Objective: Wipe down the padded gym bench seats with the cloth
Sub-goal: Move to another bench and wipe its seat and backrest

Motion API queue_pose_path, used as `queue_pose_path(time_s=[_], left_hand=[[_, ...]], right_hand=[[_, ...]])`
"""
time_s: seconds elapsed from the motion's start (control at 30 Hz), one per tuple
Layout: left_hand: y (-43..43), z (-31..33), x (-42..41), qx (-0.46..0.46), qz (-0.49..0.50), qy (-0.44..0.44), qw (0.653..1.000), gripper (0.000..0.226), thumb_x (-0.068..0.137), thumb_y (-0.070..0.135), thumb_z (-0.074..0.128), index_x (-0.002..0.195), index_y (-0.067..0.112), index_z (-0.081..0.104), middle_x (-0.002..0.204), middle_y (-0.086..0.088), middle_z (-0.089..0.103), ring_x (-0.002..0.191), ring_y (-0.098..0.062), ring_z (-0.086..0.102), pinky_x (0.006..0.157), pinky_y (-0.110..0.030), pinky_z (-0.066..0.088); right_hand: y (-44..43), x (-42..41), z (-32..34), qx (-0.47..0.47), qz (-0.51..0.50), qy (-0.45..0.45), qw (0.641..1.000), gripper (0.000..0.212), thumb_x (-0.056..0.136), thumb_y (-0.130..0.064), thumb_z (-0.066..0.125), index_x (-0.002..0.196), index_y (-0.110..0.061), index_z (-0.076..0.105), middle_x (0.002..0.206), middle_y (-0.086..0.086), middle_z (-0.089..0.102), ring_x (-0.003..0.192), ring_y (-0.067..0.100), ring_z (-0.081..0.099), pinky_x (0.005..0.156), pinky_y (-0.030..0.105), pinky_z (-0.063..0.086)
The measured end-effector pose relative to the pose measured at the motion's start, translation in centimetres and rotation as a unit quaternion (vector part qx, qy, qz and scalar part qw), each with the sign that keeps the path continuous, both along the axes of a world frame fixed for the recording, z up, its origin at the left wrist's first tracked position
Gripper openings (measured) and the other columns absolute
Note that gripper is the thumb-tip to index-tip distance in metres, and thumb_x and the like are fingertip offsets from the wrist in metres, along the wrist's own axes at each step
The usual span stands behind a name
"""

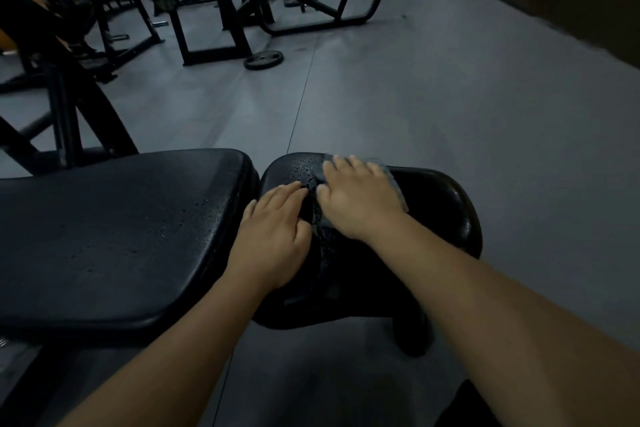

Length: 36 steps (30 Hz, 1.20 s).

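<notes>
Grey cloth (393, 180) flat on the far half of the small black padded vinyl seat (443, 204), under the right hand (360, 198).
Right fingers slightly spread, pressing it; left hand (273, 236) beside it, fingers together on the beaded wet vinyl. A palm could skid off the seat's rounded far edge; grey floor (450, 97) beyond lies open, long black back pad (121, 236) just left.

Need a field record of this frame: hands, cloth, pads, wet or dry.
right hand: fingers straight, pressing grey cloth onto small black padded seat
left hand: rests on same seat, left of right hand, holds nothing
seat surface: droplets at far left
long black padded bench pad: left of seat, some droplets, no hand on it
floor: black weight plate lying farther back
</notes>
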<state>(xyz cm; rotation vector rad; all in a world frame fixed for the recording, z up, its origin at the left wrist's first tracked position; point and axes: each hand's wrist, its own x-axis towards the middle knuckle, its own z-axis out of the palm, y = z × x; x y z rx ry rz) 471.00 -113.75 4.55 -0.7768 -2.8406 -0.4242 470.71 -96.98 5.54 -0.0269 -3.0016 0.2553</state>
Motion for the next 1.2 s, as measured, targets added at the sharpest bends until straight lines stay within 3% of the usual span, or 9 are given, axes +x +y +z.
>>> queue_pose_path(time_s=[0.17,0.3,0.37,0.57,0.77,0.87,0.97,1.13,1.2], left_hand=[[-1.0,-0.1,0.8,-0.023,-0.001,-0.012,1.0,0.073,0.087,0.048,0.014,0.15,0.023,0.04,0.16,0.005,0.032,0.148,-0.013,0.026,0.119,-0.045,0.026],[-1.0,0.0,0.7,-0.021,0.004,-0.016,1.0,0.06,0.095,0.043,0.03,0.15,0.021,0.04,0.16,0.004,0.033,0.148,-0.015,0.026,0.121,-0.039,0.023],[-0.9,-0.2,0.9,-0.004,0.011,-0.002,1.0,0.064,0.091,0.044,0.024,0.147,0.019,0.045,0.156,0.002,0.039,0.145,-0.017,0.032,0.119,-0.041,0.027],[-0.8,-0.4,0.6,0.028,0.014,0.009,0.999,0.067,0.088,0.04,0.022,0.144,0.016,0.049,0.152,0.001,0.044,0.142,-0.016,0.035,0.119,-0.039,0.027],[-1.1,0.1,0.8,0.037,0.0,-0.02,0.999,0.061,0.091,0.035,0.032,0.146,0.015,0.047,0.154,-0.001,0.041,0.143,-0.015,0.032,0.121,-0.033,0.022],[-2.3,0.3,0.7,0.016,0.007,-0.022,1.0,0.065,0.092,0.045,0.032,0.146,0.012,0.046,0.155,-0.004,0.041,0.145,-0.019,0.031,0.121,-0.034,0.021],[-3.0,0.1,0.7,-0.017,0.001,-0.018,1.0,0.074,0.091,0.055,0.024,0.149,0.012,0.042,0.158,-0.005,0.037,0.146,-0.022,0.03,0.122,-0.037,0.022],[-3.0,-0.1,1.0,-0.025,0.001,-0.02,1.0,0.069,0.095,0.052,0.025,0.152,0.016,0.036,0.161,-0.002,0.031,0.148,-0.02,0.025,0.12,-0.042,0.024],[-3.5,-0.2,1.1,-0.018,0.0,-0.024,1.0,0.069,0.094,0.054,0.024,0.152,0.017,0.037,0.16,0.0,0.031,0.148,-0.019,0.026,0.119,-0.044,0.026]], right_hand=[[2.4,7.4,-0.4,-0.012,0.136,0.011,0.991,0.075,0.091,-0.054,0.004,0.157,-0.028,0.026,0.166,-0.007,0.018,0.153,0.014,0.013,0.125,0.036,0.008],[4.5,1.8,-0.3,0.002,0.021,-0.029,0.999,0.061,0.102,-0.051,0.019,0.158,-0.027,0.025,0.166,-0.002,0.021,0.152,0.019,0.018,0.123,0.041,0.013],[2.1,-0.3,-0.1,0.009,-0.009,-0.031,0.999,0.062,0.102,-0.052,0.021,0.158,-0.024,0.021,0.166,0.0,0.019,0.152,0.022,0.018,0.122,0.046,0.014],[3.1,7.3,0.1,-0.002,0.151,-0.001,0.988,0.075,0.091,-0.059,0.002,0.158,-0.032,0.021,0.166,-0.01,0.012,0.154,0.012,0.008,0.124,0.034,0.004],[0.9,-0.3,0.2,0.018,-0.008,-0.018,1.0,0.057,0.101,-0.053,0.023,0.149,-0.024,0.036,0.162,0.003,0.029,0.147,0.025,0.027,0.118,0.046,0.021],[-2.0,1.7,-0.1,0.005,0.083,-0.011,0.996,0.06,0.103,-0.052,0.02,0.156,-0.025,0.025,0.167,0.001,0.015,0.153,0.023,0.011,0.123,0.045,0.009],[0.5,6.2,-0.2,-0.008,0.166,-0.006,0.986,0.072,0.093,-0.058,0.002,0.158,-0.033,0.021,0.167,-0.008,0.012,0.154,0.016,0.008,0.125,0.039,0.006],[1.5,0.4,-0.3,0.021,0.024,-0.04,0.999,0.061,0.101,-0.05,0.018,0.158,-0.029,0.019,0.167,0.002,0.014,0.153,0.022,0.013,0.123,0.045,0.011],[-1.1,-1.0,-0.2,0.018,0.024,-0.032,0.999,0.063,0.102,-0.049,0.021,0.159,-0.023,0.016,0.167,0.004,0.014,0.153,0.023,0.011,0.123,0.047,0.01]])
